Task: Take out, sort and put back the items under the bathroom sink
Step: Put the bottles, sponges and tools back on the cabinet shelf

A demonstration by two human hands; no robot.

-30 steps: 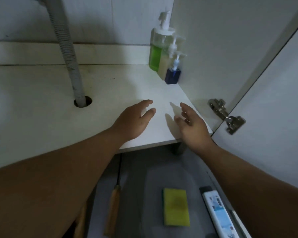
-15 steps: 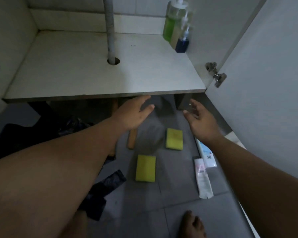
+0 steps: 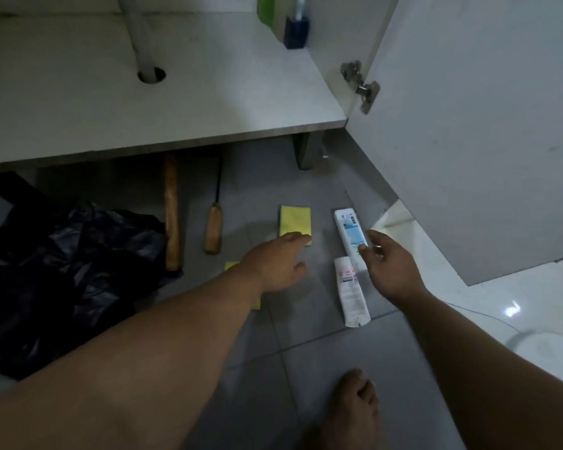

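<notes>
Both hands open, holding nothing. Left hand (image 3: 278, 261) reaches over yellow sponge (image 3: 295, 222) on floor; blue-labelled tube (image 3: 350, 232) at its 3 o'clock, under right hand (image 3: 389, 267). Sponge judged light, soft; pinch long edges.

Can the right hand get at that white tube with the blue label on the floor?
Probably yes. The right hand hovers open just over the near end of the blue-labelled tube, nothing lies between them, and the second tube lies nearer the person, out of the way.

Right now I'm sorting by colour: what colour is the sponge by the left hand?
Yellow sponge, in the head view.
</notes>
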